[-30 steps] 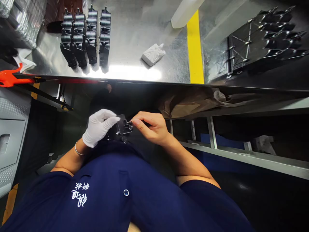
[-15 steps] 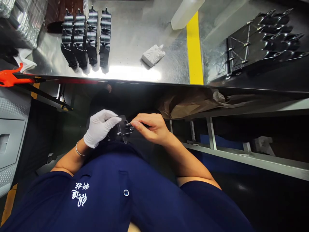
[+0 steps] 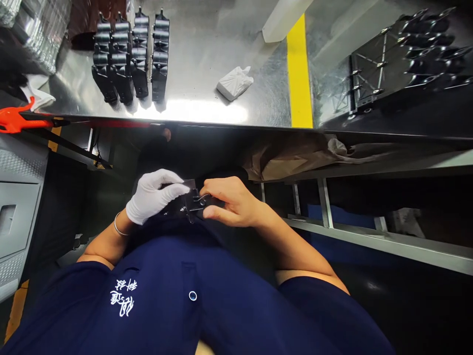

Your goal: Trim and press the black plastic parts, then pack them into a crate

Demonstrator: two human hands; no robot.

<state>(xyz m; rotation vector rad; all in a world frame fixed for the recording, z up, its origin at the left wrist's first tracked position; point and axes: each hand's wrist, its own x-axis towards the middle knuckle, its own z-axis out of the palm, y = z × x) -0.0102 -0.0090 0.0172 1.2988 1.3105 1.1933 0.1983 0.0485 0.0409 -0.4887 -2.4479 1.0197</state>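
Nearest you: your navy shirt (image 3: 158, 315), with white lettering (image 3: 124, 298) on the chest to the left, upside down from your view. One line looks like 科技; I can't read the rest for certain. Pale-rimmed button (image 3: 192, 296) right of it, bangle (image 3: 116, 225) on your left wrist.

Your left hand (image 3: 152, 195), in a white glove, pinches a small black part (image 3: 190, 203) between thumb and fingers. Part sits in midair just beyond your shirt, short of the bench. Your right hand (image 3: 232, 202) is bare, thumb and forefinger parted around the part's right end. Can't tell if it's gripping. Thin bent wire (image 3: 201, 198) by the forefinger; too small to tell more.

Grey cabinet (image 3: 16, 212) off to the left, metal frame (image 3: 369, 240) running along the right, below the bench. Crumpled brown sheet (image 3: 281, 161) under the bench edge, right of center.

The metal bench (image 3: 199, 49) spans the far side. Orange tool (image 3: 13, 118) at its left edge, white cloth (image 3: 39, 96) just beyond. On top: four black housings (image 3: 121, 59) side by side on the left, white wrapped bundle (image 3: 234, 85) mid-bench, yellow strip (image 3: 300, 84), dark ribbed pieces (image 3: 373, 69) far right. Farther back: clear plastic stack (image 3: 44, 29) left, white container (image 3: 283, 22) beside the strip.
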